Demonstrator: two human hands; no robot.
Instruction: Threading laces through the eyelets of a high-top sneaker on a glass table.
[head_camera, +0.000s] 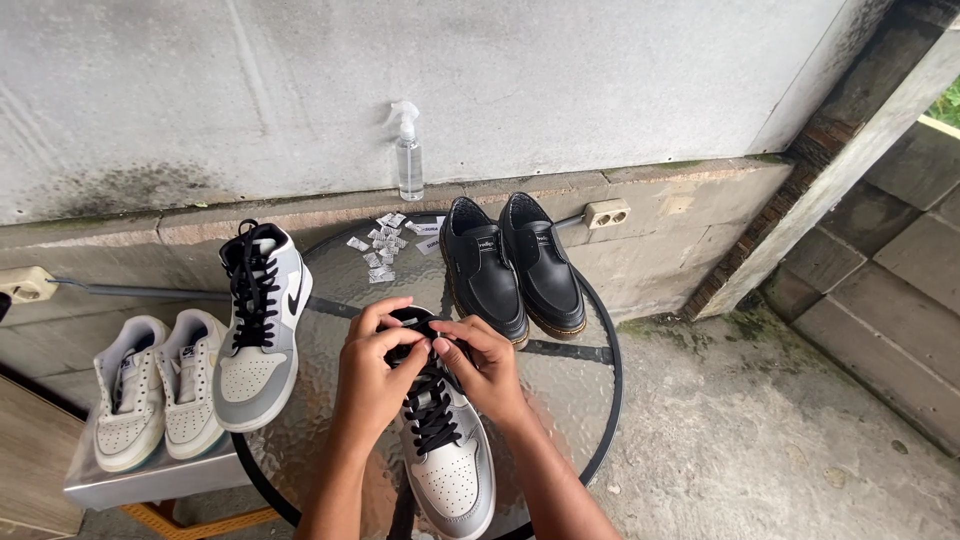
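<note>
A grey and white high-top sneaker (452, 470) with black laces lies on the round glass table (585, 385), toe toward me. My left hand (375, 375) and my right hand (485, 365) meet over its collar, fingers pinched on the black laces at the top eyelets. The matching sneaker (258, 330) stands to the left on the table's edge, laced and untouched. The shoe's tongue is hidden under my fingers.
A pair of black leather shoes (512, 265) sits at the table's far side beside several small white packets (385, 245). A clear spray bottle (409, 155) stands on the concrete ledge. A white sneaker pair (155, 390) rests on a low stand at left. Wall sockets (607, 213) flank the ledge.
</note>
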